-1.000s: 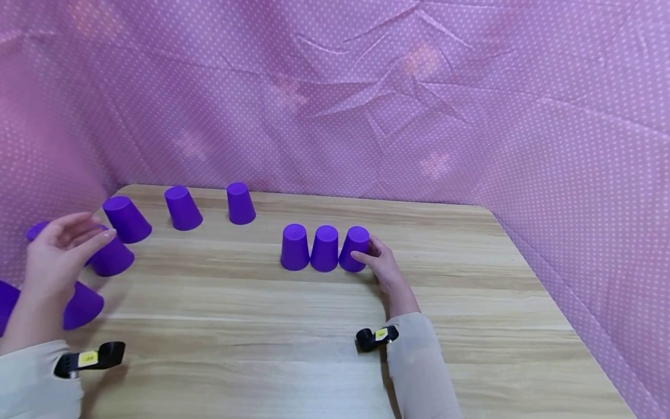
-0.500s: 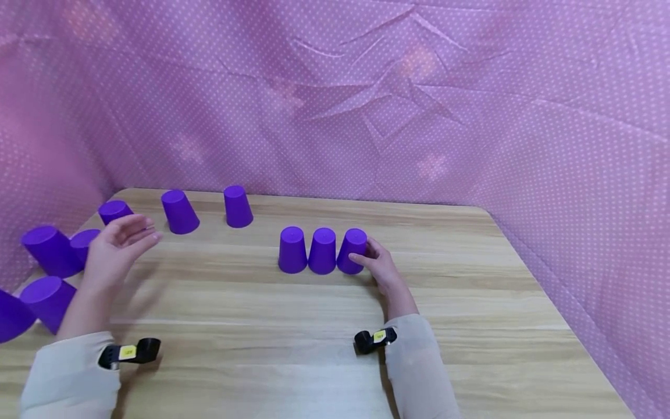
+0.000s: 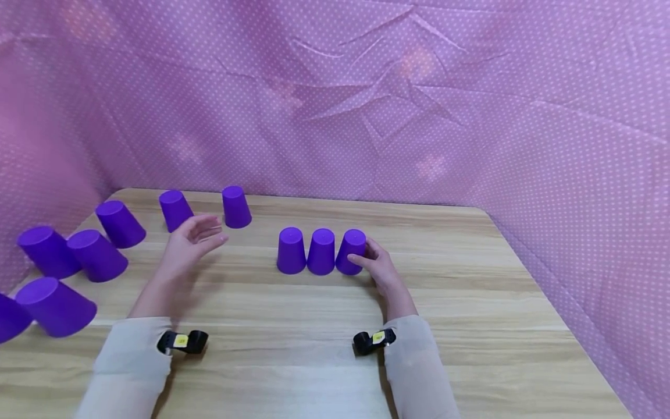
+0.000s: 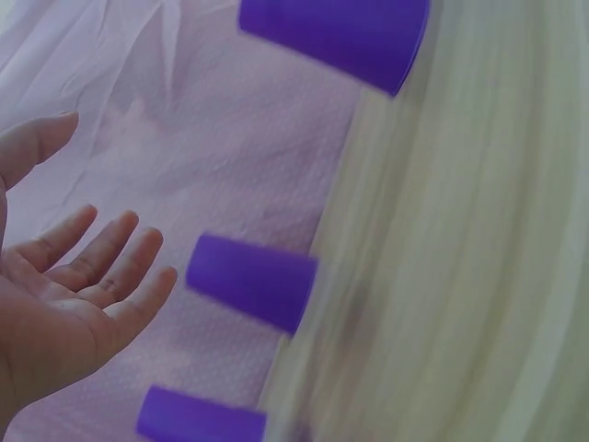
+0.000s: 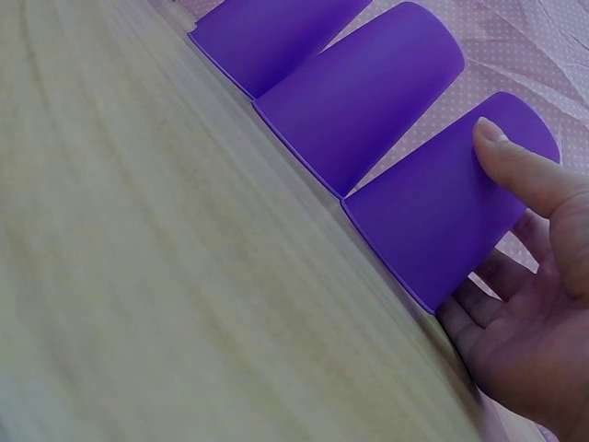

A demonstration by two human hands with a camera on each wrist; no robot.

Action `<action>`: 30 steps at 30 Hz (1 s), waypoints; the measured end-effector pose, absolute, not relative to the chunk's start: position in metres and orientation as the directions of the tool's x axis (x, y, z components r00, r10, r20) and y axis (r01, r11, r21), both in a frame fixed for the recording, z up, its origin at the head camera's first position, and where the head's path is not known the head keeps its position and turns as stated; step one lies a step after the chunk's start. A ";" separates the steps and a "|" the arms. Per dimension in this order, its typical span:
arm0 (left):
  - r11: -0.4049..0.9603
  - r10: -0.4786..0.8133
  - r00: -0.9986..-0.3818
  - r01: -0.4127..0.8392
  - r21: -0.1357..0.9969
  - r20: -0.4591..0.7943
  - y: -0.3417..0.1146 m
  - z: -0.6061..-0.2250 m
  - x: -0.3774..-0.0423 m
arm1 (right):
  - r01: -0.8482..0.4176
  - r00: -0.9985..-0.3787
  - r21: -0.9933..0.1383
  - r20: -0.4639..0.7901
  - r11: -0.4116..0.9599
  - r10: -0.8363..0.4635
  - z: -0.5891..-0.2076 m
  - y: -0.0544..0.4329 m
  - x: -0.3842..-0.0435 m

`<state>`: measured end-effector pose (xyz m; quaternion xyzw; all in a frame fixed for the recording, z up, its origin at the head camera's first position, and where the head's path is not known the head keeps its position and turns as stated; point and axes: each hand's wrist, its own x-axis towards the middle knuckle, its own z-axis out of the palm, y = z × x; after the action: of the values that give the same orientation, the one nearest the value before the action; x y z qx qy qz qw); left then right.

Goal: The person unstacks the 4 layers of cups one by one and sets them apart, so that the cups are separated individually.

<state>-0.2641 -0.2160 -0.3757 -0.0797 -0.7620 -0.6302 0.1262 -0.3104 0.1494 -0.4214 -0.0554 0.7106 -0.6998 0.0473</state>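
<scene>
Three purple cups stand upside down in a row at mid-table: a left cup (image 3: 291, 253), a middle cup (image 3: 321, 253) and a right cup (image 3: 349, 253). My right hand (image 3: 381, 265) holds the right cup from its outer side. In the right wrist view the thumb lies on the near wall of this cup (image 5: 433, 212), the other fingers partly hidden behind it. Over the left half of the table, my left hand (image 3: 191, 244) carries nothing. Its fingers are spread and relaxed in the left wrist view. It overlaps the foot of one back purple cup (image 3: 174, 208).
Another upturned purple cup (image 3: 237, 207) stands near the back edge of the wooden table (image 3: 293, 326). Several more, among them a near-left cup (image 3: 56, 307) and a far-left cup (image 3: 120, 224), are scattered at the left. A pink dotted cloth (image 3: 324, 116) surrounds the table.
My left hand has swept right from the scattered left cups toward the row, with nothing in it. My right hand stays at the right cup, and the row stands as before.
</scene>
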 end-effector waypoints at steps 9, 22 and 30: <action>0.102 0.048 -0.975 0.219 0.970 0.215 -0.195 -0.414 -0.298 | -0.004 -0.989 -1.000 0.001 0.020 -0.150 -0.418 0.149 -0.309; 0.181 0.181 -0.972 0.180 0.967 0.147 -0.149 -0.382 -0.284 | 0.000 -0.990 -1.000 -0.004 0.027 -0.142 -0.422 0.149 -0.310; 0.219 0.195 -0.973 0.167 0.961 0.124 -0.135 -0.387 -0.291 | 0.002 -0.990 -1.000 -0.006 0.027 -0.139 -0.419 0.150 -0.310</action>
<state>-0.2913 -0.1348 -0.3865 -0.1160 -0.7808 -0.6139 -0.0116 -0.3103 0.1502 -0.4195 -0.0479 0.7149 -0.6957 0.0508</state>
